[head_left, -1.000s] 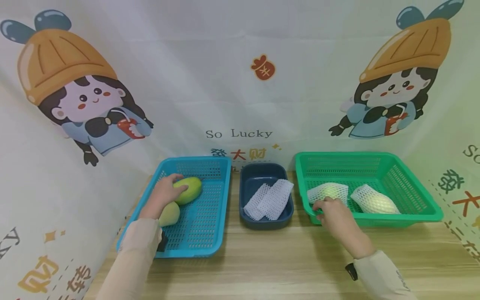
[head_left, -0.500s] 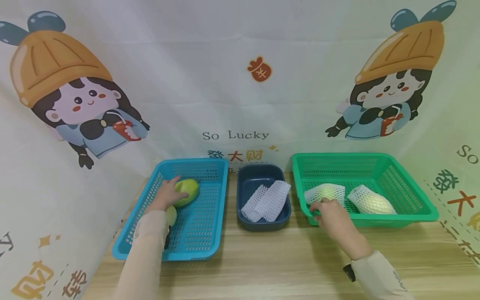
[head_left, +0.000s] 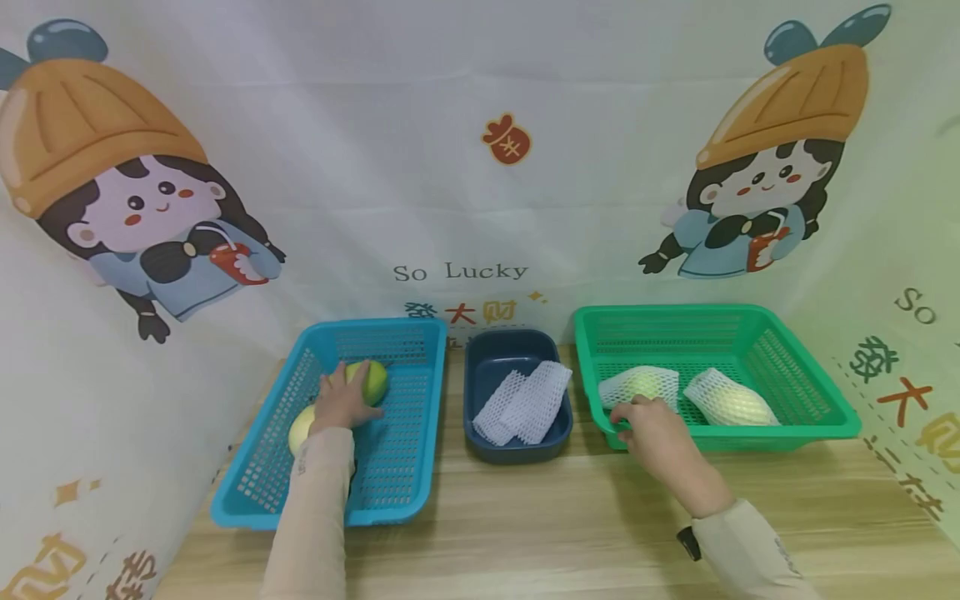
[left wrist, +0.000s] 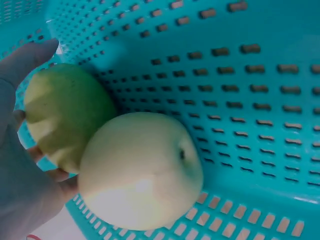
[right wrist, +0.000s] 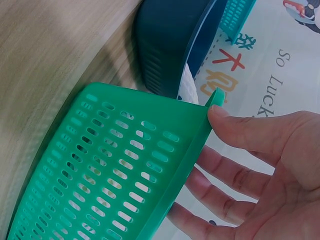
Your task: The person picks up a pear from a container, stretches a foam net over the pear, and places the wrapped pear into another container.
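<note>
Green mango [left wrist: 67, 107], long axis crosswise; left hand [head_left: 345, 406] splayed, right hand [head_left: 654, 427] pinching green basket [right wrist: 172, 175].

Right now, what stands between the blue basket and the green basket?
Between the blue basket and green basket stands the dark blue bin, holding white mesh nets; the head view shows it.

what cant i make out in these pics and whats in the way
- Head view: parts of the green fruit and pale fruit, behind the left hand and left sleeve.
- Left wrist view: some of that hand, cut off by the left edge.
- Right wrist view: outlines of the net-wrapped fruits, behind the wall of the green basket.
</note>
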### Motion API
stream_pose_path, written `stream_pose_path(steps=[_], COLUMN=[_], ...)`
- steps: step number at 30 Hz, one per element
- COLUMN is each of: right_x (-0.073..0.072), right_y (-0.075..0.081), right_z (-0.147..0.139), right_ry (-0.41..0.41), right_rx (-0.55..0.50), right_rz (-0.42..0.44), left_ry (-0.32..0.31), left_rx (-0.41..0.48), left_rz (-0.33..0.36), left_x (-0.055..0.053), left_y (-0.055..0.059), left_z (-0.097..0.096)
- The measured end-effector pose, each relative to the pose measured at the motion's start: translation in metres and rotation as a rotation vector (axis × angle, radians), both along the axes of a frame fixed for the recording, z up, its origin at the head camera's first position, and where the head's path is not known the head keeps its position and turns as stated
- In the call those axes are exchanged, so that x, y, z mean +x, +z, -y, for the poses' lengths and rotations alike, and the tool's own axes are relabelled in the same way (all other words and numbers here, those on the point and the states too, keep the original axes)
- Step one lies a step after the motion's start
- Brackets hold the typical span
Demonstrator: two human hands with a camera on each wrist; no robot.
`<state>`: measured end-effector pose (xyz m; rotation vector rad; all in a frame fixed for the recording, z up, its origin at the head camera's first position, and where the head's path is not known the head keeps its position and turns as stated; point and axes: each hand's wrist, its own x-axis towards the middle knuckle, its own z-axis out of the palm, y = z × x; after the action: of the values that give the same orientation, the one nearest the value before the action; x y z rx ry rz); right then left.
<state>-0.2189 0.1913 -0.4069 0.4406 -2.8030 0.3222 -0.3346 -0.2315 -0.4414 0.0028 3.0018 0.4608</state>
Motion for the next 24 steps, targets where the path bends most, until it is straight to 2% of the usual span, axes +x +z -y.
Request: stream_pose_path(steps=[4, 11, 19, 24], right_x=[-0.0004, 0.0006, -0.0004, -0.0003], right_y=[-0.0011, -0.0014, -0.0013, -0.0008], right_z=[0.0019, 0.0019, 0.0009, 0.0007], right_ry=[-0.003, -0.012, -0.006, -0.009], right_rx=[0.004, -0.003, -0.007, -0.003], right_rz=[0.006, 0.004, -0.012, -0.004], left_ry=[0.011, 0.013, 0.063, 0.079], left_rx=[-0.033, -0.028, 0.083, 0.092], left_rz=[-0.031, -0.092, 0.006, 0.034], left_x=[-0.0018, -0.0024, -0.0006, -0.0022], left_y=[-0.0065, -0.0038, -0.0026, -0.0051], left_z=[0.0058, 0.0077, 0.0057, 0.0070])
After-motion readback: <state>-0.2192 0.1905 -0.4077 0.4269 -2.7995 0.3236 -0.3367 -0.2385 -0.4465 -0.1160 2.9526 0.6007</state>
